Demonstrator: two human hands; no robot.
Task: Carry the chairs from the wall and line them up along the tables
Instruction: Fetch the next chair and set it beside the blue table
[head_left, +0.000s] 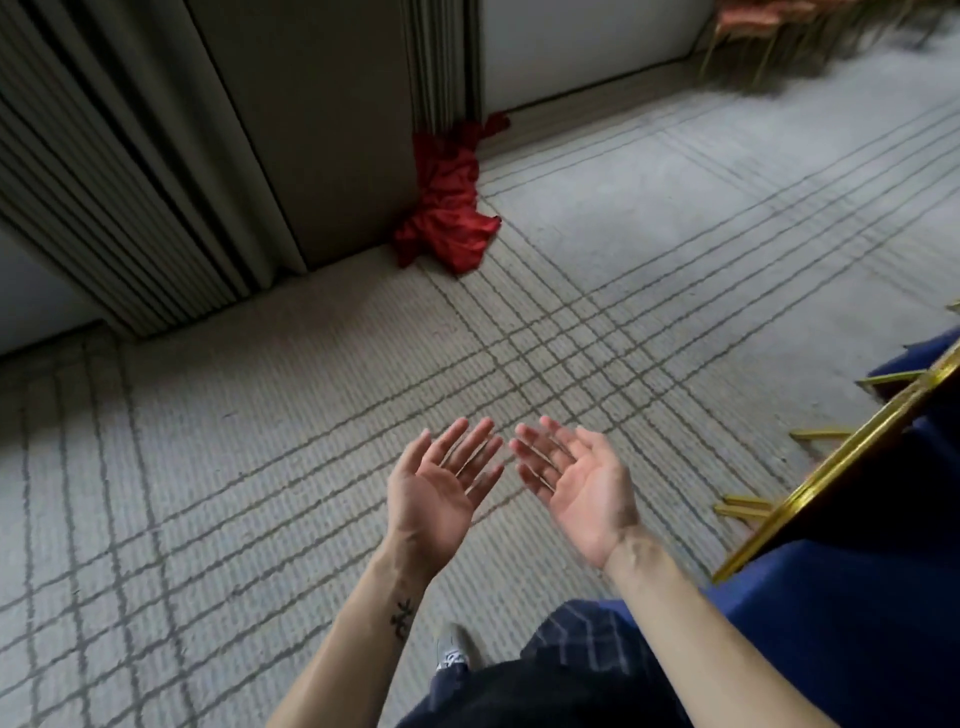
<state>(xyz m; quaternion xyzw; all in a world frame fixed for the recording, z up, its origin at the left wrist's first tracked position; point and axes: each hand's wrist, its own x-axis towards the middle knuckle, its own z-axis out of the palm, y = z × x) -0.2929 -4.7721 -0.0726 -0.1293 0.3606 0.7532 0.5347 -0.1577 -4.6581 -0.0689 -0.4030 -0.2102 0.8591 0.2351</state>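
Note:
My left hand (439, 486) and my right hand (582, 480) are raised side by side in front of me, palms up, fingers straight, holding nothing. Far off at the top right, blurred chairs (769, 31) with reddish seats and thin gold legs stand against the wall. At the right edge a gold-framed chair (852, 452) stands close beside a blue-draped table (852, 639), with more gold legs (743, 506) on the carpet near it.
Grey carpet (260, 467) with dark grid lines covers the floor ahead. A crumpled red cloth (447, 208) lies at the foot of a ribbed wall panel (130, 182). My shoe (452, 652) and dark trousers show below.

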